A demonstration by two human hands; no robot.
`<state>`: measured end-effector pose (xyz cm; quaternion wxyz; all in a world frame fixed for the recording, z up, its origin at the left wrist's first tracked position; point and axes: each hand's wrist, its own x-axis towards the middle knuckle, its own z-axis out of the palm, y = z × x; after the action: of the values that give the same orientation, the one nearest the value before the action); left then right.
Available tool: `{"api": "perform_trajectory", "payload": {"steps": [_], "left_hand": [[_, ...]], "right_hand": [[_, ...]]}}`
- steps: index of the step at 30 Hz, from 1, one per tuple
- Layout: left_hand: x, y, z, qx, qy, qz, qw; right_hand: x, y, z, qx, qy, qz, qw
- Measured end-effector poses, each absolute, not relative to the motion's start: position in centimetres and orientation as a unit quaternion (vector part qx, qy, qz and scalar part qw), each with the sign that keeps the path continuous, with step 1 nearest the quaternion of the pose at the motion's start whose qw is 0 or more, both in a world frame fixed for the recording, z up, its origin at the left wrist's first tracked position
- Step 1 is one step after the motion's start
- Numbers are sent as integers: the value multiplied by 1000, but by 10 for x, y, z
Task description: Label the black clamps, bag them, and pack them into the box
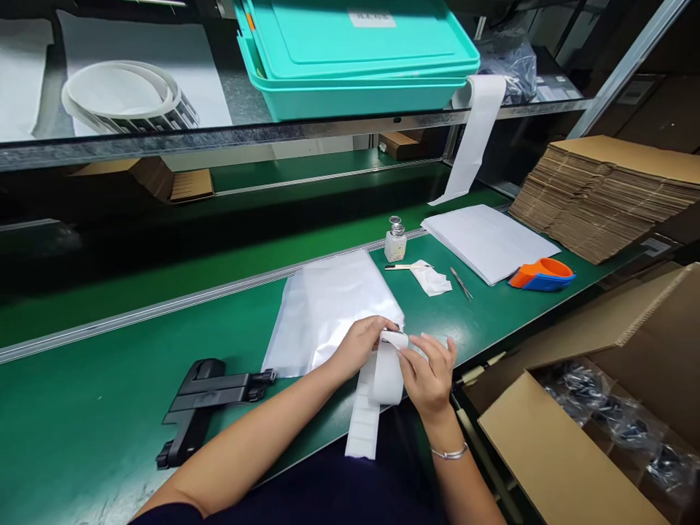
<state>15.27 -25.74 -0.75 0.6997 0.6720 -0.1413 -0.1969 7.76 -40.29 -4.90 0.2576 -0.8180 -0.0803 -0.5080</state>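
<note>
A white strip of labels [388, 375] hangs in loops over the bench's front edge. My left hand [361, 348] is closed on its upper end, fingers curled around the fold. My right hand [429, 368] pinches the strip's right edge near the top between thumb and forefinger, the other fingers lifted. Whether a single label is coming loose there I cannot tell. Just behind my hands lies a stack of clear plastic bags [344, 299]. To the left a black bracket-like part with knobs [211, 401] rests on the green bench [109, 408].
Behind the bags stand a dispenser bottle [395, 242], a crumpled tissue [432, 279] and tweezers [461, 284]. Further right are white sheets [486, 237], an orange-blue tape dispenser [542, 275] and flattened cardboard [607, 197]. An open carton [569, 445] sits below right. Overhead, a shelf carries a teal bin [361, 98].
</note>
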Motion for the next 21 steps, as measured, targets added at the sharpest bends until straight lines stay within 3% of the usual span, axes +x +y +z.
{"api": "perform_trajectory", "payload": {"steps": [2,5,8,11,14,19,21], "left_hand": [[153,-256,-9,687,-160,-169,688],[149,-257,-13,715,-235,-120,648],[145,-262,-15,755,-279,-124,580],[144,-258,-9,812,-271,-121,503],[148,-222,5,858,-257,-96,435],[160,-82,14,933,-163,-14,322],[156,-20,2,953,-111,-11,281]], "right_hand": [[75,-406,-50,-776,-49,-502,379],[83,-408,-45,-690,22,-367,624],[102,-406,-40,-653,52,-242,716],[133,-413,-36,-668,112,-270,684],[171,-437,-33,-721,163,-316,595],[209,-471,-29,-829,196,-335,403],[203,-463,-27,-811,182,-397,388]]}}
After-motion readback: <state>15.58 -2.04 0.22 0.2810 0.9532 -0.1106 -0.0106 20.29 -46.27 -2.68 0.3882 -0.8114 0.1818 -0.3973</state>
